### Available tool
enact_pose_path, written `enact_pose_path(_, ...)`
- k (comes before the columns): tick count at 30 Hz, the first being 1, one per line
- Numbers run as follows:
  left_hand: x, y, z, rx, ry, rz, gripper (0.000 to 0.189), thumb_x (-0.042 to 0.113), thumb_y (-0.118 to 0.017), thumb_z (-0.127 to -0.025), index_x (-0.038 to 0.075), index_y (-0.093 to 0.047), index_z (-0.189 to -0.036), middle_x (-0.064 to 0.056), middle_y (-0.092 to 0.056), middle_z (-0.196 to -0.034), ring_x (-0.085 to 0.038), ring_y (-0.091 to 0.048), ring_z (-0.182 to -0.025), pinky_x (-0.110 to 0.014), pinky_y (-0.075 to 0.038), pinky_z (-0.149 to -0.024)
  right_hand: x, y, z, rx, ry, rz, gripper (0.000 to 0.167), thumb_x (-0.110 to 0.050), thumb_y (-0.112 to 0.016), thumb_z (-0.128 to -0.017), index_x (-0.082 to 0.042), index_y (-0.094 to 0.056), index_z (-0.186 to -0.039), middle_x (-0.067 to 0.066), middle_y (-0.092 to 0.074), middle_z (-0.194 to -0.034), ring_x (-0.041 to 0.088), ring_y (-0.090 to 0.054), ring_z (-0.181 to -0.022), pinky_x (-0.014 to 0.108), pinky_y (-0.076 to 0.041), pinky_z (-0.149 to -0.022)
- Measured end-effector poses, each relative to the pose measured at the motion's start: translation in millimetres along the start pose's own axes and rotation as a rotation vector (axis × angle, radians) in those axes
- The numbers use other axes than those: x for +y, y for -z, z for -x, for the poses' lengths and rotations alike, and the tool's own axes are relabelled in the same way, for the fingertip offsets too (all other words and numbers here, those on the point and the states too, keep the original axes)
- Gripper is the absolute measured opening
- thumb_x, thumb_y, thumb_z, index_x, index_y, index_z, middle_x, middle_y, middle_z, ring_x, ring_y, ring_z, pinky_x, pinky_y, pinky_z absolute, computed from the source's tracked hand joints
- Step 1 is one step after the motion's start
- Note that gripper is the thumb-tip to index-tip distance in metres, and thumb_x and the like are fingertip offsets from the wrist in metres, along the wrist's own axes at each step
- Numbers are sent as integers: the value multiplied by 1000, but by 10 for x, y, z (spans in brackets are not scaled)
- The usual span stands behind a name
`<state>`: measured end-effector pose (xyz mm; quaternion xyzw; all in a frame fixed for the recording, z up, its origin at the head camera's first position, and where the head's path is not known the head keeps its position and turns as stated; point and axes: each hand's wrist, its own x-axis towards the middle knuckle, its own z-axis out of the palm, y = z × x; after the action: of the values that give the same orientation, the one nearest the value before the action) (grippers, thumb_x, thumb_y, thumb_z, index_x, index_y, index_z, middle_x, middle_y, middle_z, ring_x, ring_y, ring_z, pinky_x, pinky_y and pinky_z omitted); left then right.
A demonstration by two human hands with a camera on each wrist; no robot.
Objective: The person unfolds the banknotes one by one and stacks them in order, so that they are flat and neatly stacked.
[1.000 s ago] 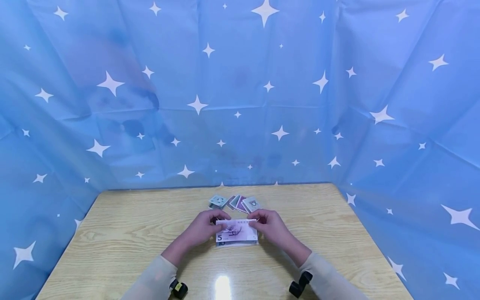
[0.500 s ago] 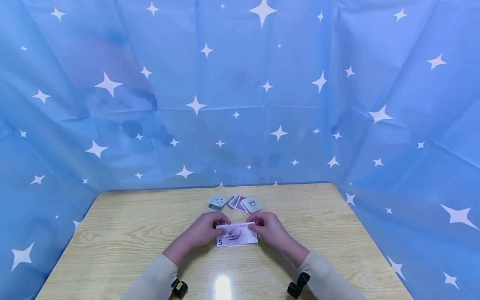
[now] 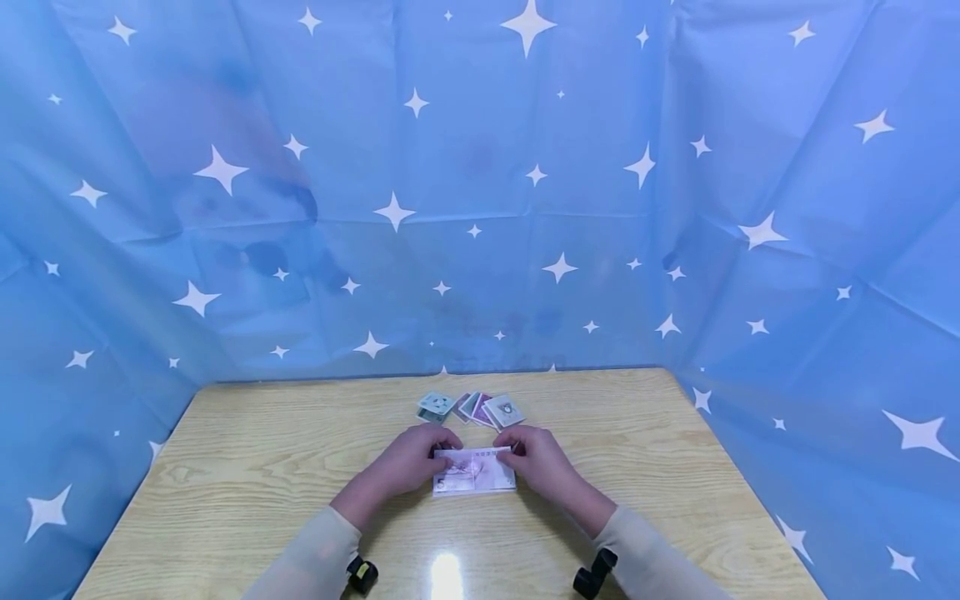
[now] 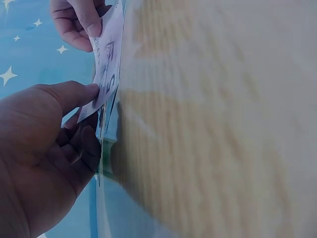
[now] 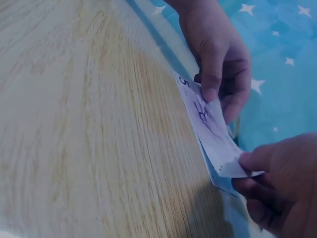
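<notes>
Pinching the purple banknote (image 3: pixel 480 477), the left hand (image 3: pixel 409 460) holds its ten-o'clock corner, the right hand (image 3: pixel 543 460) its two-o'clock one, equally near; it lies between them over the desk (image 3: pixel 262 467), long axis nine to three o'clock.

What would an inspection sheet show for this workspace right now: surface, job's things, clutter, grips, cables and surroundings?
Surface: light wood-grain table, with a bright reflection near the front.
Job's things: purple note marked 5, held over a bluish sheet that shows beneath it.
Clutter: small teal papers and an overlapping row of purple and pale papers, beyond the hands; too small to identify.
Left grip: pinches the purple note's left end, thumb on top.
Right grip: pinches its right end, thumb on top.
Cables: nothing seen.
Surroundings: blue star-patterned fabric behind and at both sides.
</notes>
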<state>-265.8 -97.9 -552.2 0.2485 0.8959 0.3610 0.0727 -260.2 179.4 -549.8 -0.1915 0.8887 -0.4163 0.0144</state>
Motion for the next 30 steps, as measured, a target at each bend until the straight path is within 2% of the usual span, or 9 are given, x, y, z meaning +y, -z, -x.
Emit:
enact_pose_path(7, -7, -7, -14, 9, -38, -61, 21, 11, -78, -103, 16, -80, -123, 6, -71, -110, -15, -67, -104, -44, -58, -96, -38, 5, -3, -7, 27, 66, 17, 3, -82, -95, -11, -81, -104, 4, -77, -100, 11, -65, -84, 27, -56, -74)
enact_pose_path(10, 2, -3, -10, 13, -54, -75, 21, 10, -79, -101, 16, -80, -122, 6, -70, -108, -14, -67, -102, -43, -58, -94, -38, -2, -6, -5, 38, 90, 17, 4, -81, -95, -11, -81, -103, 2, -76, -101, 10, -65, -85, 27, -56, -75)
enact_pose_path(16, 33, -4, 6, -3, -35, -79, 21, 10, -81, -100, 16, -80, -120, 5, -69, -108, -15, -66, -102, -45, -57, -96, -5, -17, -2, -17, 51, 128, 16, 3, -81, -96, -12, -81, -102, 1, -76, -101, 8, -64, -85, 28, -55, -75)
enact_pose_path(23, 31, -15, 3, -16, -1, -101, 20, 15, -81, -101, 19, -80, -120, 7, -68, -108, -12, -64, -102, -42, -57, -96, 5, -19, -5, -30, 38, 167, 15, -1, -81, -98, -15, -80, -104, -6, -72, -101, 8, -63, -86, 28, -54, -75)
enact_pose_path(30, 29, -14, -1, -22, -20, -97, 19, 12, -81, -99, 18, -81, -117, 7, -67, -105, -9, -62, -97, -38, -57, -92, 17, -28, -8, -53, 30, 194, 15, -3, -81, -98, -16, -80, -105, -5, -71, -105, 10, -64, -91, 30, -55, -78)
